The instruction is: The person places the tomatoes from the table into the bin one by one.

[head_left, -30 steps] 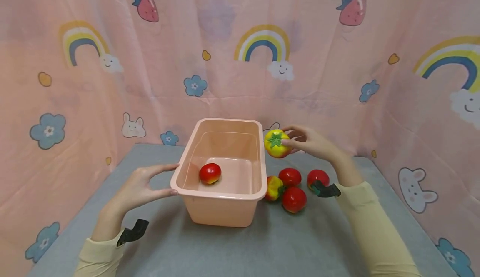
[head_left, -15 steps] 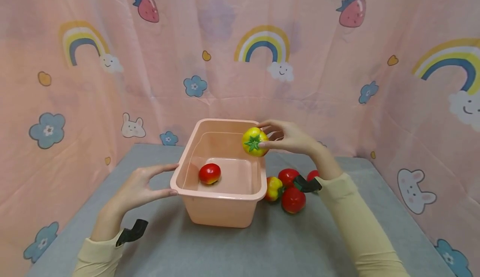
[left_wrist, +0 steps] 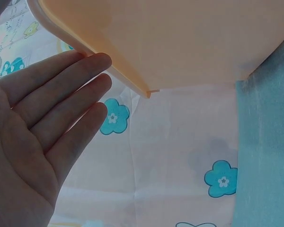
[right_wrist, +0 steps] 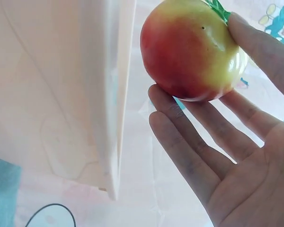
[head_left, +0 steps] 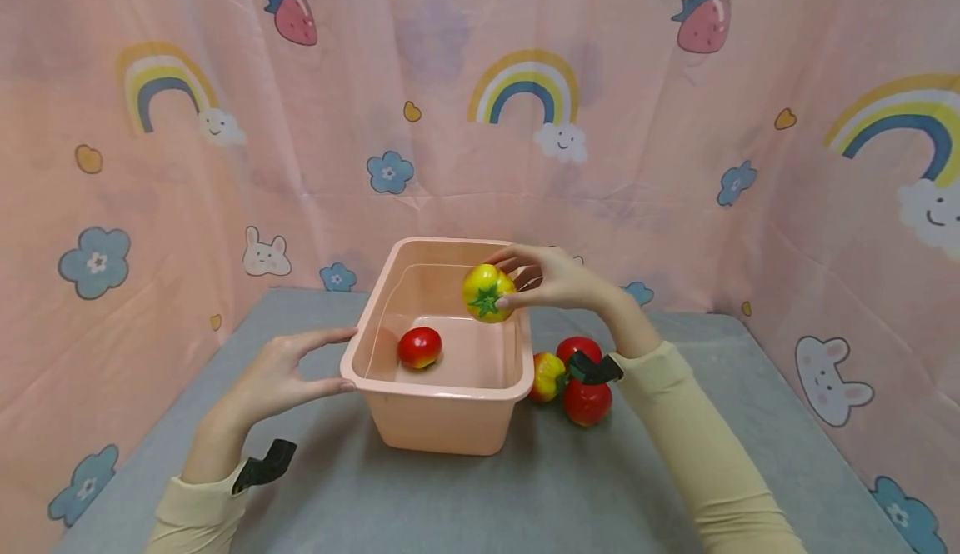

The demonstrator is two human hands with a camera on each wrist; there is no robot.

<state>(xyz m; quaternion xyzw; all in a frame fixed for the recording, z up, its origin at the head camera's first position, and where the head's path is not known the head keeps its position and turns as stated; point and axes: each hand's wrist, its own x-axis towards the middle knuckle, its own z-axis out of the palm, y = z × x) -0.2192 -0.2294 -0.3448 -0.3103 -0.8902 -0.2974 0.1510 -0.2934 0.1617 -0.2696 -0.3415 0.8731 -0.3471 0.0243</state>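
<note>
Round glossy yellow-and-red fruit (head_left: 480, 283), gripped in fingers of right hand (head_left: 551, 277), above right half of rectangular peach-pink plastic tub (head_left: 442, 425)

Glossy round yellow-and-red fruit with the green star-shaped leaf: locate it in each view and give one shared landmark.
Head: the glossy round yellow-and-red fruit, in the right hand, near the centre, slightly low.
Left wrist: not in the picture.
Right wrist: the fruit, top, right of centre.
Shared landmark: the peach rectangular plastic bin; central in head, top in left wrist, left side in right wrist.
</note>
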